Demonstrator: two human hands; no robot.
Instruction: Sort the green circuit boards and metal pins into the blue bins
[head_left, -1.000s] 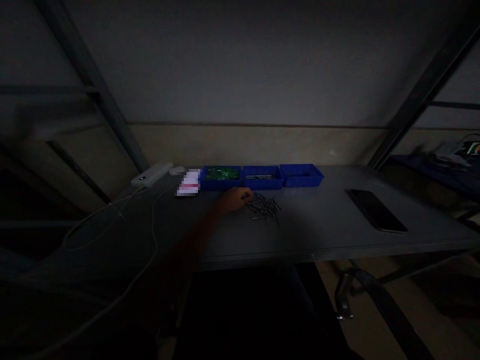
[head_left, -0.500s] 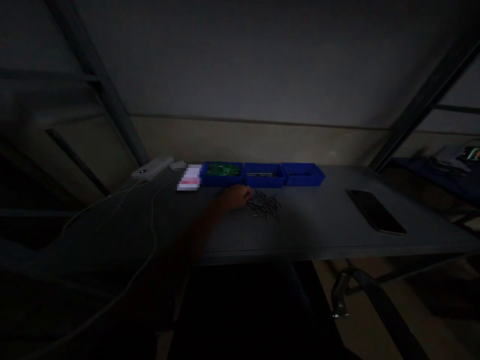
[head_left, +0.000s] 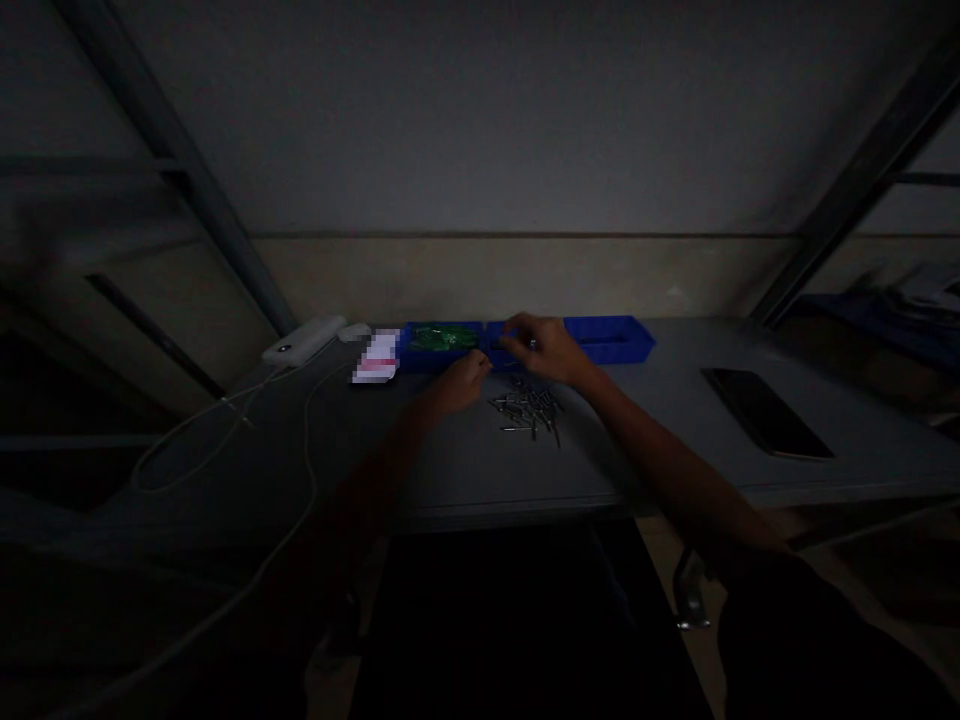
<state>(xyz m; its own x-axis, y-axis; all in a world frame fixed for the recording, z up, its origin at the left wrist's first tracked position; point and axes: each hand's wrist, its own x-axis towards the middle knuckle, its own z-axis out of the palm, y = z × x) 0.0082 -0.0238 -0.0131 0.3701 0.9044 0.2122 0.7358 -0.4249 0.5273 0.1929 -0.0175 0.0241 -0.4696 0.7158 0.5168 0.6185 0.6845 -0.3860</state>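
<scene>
My left hand (head_left: pixel 463 382) is closed in a pinch just in front of the blue bins, left of a pile of small metal pins (head_left: pixel 526 408). Whatever its fingertips hold is too dark and small to make out. Over the middle blue bin (head_left: pixel 495 330) hangs my right hand (head_left: pixel 551 350), its fingers curved down and apart from the thumb. It hides most of that bin and the metal parts inside. Green plastic-wrapped items (head_left: pixel 444 338) fill the left blue bin (head_left: pixel 435 362). The right blue bin (head_left: pixel 619 352) stands beside my right wrist.
A dark phone (head_left: pixel 769 412) lies on the grey table (head_left: pixel 675 420) at the right. On the left are a printed card (head_left: pixel 377 358), a white box-shaped device (head_left: pixel 304 341) and a loose white cable (head_left: pixel 307 440). A wall rises behind the bins.
My right hand has come into view and reached over the middle bin. My left hand has shifted slightly left and up, away from the pile. The view has tilted a little.
</scene>
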